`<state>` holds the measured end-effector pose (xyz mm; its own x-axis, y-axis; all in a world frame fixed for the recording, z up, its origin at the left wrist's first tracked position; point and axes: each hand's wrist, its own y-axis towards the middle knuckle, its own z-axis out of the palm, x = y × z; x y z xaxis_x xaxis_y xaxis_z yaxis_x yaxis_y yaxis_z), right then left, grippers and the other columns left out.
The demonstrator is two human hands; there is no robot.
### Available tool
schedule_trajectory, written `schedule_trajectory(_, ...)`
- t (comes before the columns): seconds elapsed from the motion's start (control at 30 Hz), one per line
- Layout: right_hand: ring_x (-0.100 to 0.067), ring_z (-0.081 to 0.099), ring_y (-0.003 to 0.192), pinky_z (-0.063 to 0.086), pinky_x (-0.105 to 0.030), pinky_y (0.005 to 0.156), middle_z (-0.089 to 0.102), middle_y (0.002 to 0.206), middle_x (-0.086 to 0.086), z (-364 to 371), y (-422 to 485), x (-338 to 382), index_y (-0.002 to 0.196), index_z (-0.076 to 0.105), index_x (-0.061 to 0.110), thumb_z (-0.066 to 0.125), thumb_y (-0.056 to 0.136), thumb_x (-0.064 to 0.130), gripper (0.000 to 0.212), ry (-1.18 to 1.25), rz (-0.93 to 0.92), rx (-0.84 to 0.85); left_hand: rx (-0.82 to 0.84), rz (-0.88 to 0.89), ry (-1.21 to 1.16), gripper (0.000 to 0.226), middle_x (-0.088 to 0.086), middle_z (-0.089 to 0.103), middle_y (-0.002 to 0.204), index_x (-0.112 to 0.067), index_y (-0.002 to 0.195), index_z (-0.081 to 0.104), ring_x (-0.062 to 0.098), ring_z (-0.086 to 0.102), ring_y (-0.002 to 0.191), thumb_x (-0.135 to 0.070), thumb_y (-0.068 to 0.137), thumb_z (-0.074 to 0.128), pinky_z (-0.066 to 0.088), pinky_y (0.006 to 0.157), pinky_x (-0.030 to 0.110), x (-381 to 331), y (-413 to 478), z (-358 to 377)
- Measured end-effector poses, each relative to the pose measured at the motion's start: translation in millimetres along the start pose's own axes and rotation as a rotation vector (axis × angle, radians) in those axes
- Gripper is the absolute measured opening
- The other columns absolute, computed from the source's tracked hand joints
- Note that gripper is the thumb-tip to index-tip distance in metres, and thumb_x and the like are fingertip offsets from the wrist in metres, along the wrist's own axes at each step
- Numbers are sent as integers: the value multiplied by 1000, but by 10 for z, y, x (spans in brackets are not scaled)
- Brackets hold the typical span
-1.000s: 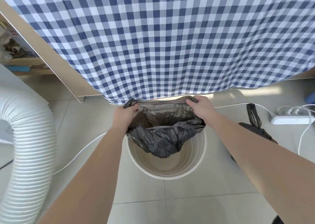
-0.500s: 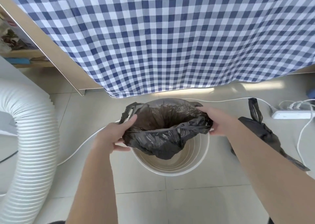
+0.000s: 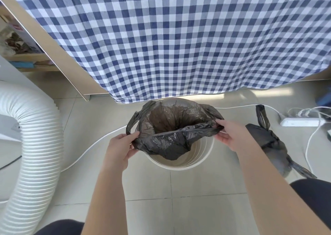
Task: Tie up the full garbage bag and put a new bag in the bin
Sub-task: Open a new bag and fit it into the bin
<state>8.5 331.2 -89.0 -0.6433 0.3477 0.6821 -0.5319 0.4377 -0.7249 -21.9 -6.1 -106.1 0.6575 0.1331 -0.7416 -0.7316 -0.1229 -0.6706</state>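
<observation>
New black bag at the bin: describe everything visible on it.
The new bag is thin, crinkled, glossy black plastic, brownish where light shows through. Its mouth gapes upward, with a loop handle at each side. Its body sags into the white bin; the near rim is uncovered. The left hand and right hand each pinch its near edge.

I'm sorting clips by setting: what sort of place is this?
Probably a room in a home: a blue-and-white checked cloth hanging down, a small white bin with a black bag, and a power strip with cables on the tiled floor.
</observation>
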Motion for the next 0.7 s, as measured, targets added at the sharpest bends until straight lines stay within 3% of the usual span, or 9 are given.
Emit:
schedule_trajectory(0.07, -14, 63, 68, 59, -28, 64, 66, 69, -1, -19, 13, -18, 92, 61, 15, 62, 104, 18, 13, 41, 19, 18, -20, 24, -44, 14, 15, 75, 99, -7, 97, 66, 25, 67, 86, -12, 93, 78, 63, 62, 25, 39, -14, 38)
schedule_trajectory(0.13, -9, 57, 58, 57, -27, 63, 55, 51, 6, -44, 26, -60, 93, 60, 19, 61, 104, 21, 11, 116, 50, 49, -30, 32, -65, 14, 11, 75, 95, -9, 93, 67, 23, 66, 80, -15, 92, 79, 64, 67, 27, 59, -43, 59)
schedule_trajectory(0.23, -8, 48, 42, 51, -26, 62, 40, 52, 7, -62, -29, -105, 94, 61, 20, 65, 101, 28, 11, 220, 86, 85, -2, -15, -27, 13, 4, 75, 88, -14, 95, 69, 20, 69, 75, -21, 92, 80, 67, 79, 43, 51, -105, 60)
schedule_trajectory(0.3, -10, 44, 46, 46, -26, 59, 39, 50, 6, -64, -71, -122, 95, 62, 20, 72, 96, 34, 17, 182, 83, 112, 17, -36, -26, 15, 5, 75, 89, -13, 101, 70, 21, 71, 77, -21, 93, 80, 66, 83, 50, 27, -127, 65)
schedule_trajectory(0.43, -10, 47, 53, 48, -24, 53, 44, 59, 4, -69, -87, -119, 105, 65, 17, 79, 91, 27, 23, 56, 57, 140, 35, -44, -82, 19, 6, 72, 79, -5, 108, 71, 14, 65, 59, -17, 95, 77, 65, 86, 46, 26, -120, 58)
schedule_trajectory(0.53, -19, 66, 70, 56, -32, 67, 66, 80, -3, -115, -105, -89, 105, 65, 15, 72, 97, 25, 15, 40, 42, 128, 39, -71, -220, 17, 6, 72, 70, 1, 108, 70, 11, 60, 48, -11, 97, 74, 64, 88, 37, 64, -126, 82)
schedule_trajectory(0.63, -30, 73, 84, 60, -38, 74, 75, 99, -11, -176, -134, -77, 107, 66, 13, 62, 104, 24, 13, 76, 44, 121, 40, -100, -347, 6, 9, 76, 79, 1, 100, 69, 11, 65, 56, -5, 99, 68, 64, 74, 25, 91, -125, 126)
schedule_trajectory(0.7, -29, 74, 82, 60, -37, 70, 79, 88, -9, -179, -126, -114, 105, 65, 12, 56, 107, 23, 14, 126, 61, 125, 43, -110, -400, 6, 12, 75, 88, 1, 102, 69, 13, 66, 61, -4, 100, 67, 64, 72, 22, 114, -105, 131)
